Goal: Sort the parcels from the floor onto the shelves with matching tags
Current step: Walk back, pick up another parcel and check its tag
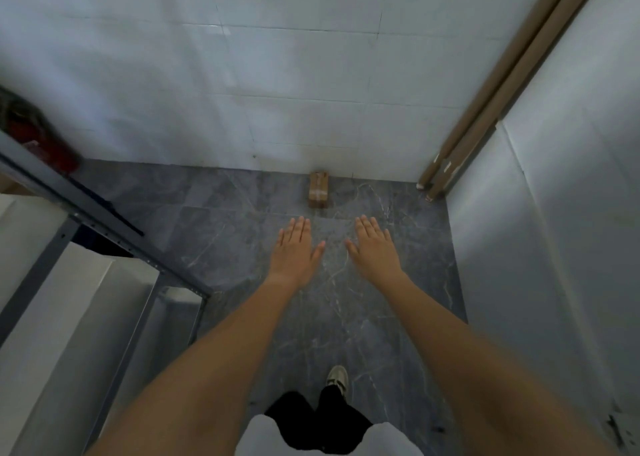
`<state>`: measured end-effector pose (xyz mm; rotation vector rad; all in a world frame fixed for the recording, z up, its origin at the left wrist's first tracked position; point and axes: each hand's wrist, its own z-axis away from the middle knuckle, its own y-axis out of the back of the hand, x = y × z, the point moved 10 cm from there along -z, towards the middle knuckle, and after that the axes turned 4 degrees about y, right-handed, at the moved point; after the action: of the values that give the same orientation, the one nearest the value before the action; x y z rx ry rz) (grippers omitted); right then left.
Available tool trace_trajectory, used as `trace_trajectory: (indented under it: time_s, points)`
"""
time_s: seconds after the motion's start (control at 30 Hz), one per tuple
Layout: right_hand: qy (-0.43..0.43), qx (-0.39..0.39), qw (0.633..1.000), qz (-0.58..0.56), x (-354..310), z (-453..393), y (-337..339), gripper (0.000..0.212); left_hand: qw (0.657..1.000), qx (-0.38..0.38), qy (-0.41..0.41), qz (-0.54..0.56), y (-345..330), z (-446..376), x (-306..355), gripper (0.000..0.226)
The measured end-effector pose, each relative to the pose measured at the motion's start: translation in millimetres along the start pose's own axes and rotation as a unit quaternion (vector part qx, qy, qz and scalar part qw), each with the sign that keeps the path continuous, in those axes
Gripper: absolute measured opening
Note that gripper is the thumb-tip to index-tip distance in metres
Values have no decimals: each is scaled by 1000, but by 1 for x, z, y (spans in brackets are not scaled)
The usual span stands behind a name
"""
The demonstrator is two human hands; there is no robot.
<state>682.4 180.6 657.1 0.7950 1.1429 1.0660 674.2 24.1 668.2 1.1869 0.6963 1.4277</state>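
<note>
A small brown cardboard parcel (319,190), wrapped with clear tape, lies on the grey marble floor against the white tiled wall. Both my arms stretch forward above the floor. My left hand (296,250) is flat with straight fingers and holds nothing, a little in front of the parcel and to its left. My right hand (374,247) is likewise flat and empty, to the parcel's right. Neither hand touches the parcel. A grey metal shelf rack (104,227) stands at the left; no tags on it are readable.
White boxes (62,303) sit on the rack's lower shelves, and a dark red object (38,133) on an upper one. Long brown cardboard tubes (491,95) lean in the right corner beside a white panel (554,213). My shoe (337,379) stands on the floor.
</note>
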Motion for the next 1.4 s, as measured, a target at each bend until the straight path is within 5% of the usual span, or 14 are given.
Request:
trace_trajectory:
  time_s: [0.4,0.93,1.4]
  points:
    - [3,-67,998,-2,1,-123,-27,63,997,-49,62,-5,5,-114,-71,69]
    - [-65,-110,992,-17,15,-319,-26,63,993,-116,24,-18,29,-322,-101,69]
    - [-108,-132,982,-81,93,-501,-18,61,981,-147,84,94,11,-516,-63,66]
